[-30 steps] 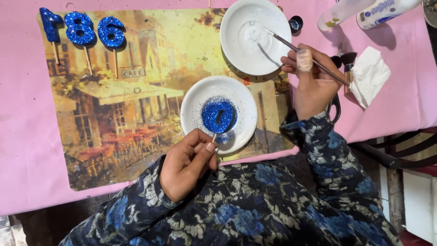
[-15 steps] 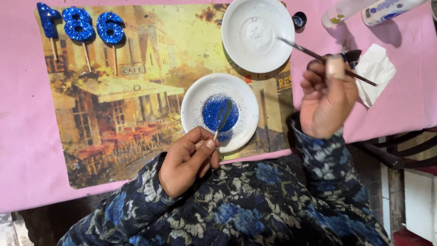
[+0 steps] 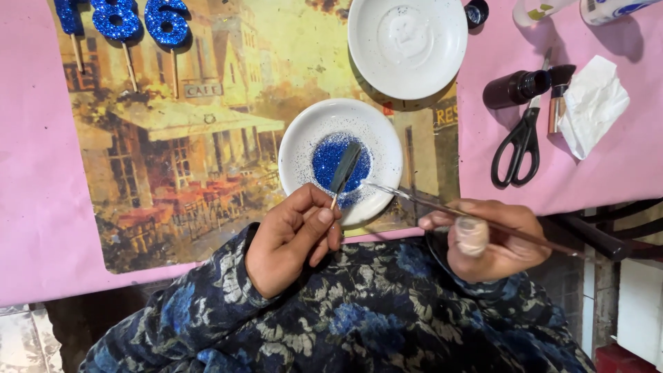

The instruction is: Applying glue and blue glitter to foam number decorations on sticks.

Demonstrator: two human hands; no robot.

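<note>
Three glittered numbers (image 3: 121, 19) were finished; a fourth piece (image 3: 344, 168) was pinched by the left hand (image 3: 290, 238) over glitter (image 3: 331, 155), a brush (image 3: 476, 215) gripped by the right hand (image 3: 490, 238).

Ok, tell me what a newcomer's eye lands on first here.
First the pool of blue glitter in the small white dish at centre, where the left hand holds a dark piece on a stick over it. Then the right hand with its thin brush reaching the dish, and the blue glitter numbers at top left.
</note>
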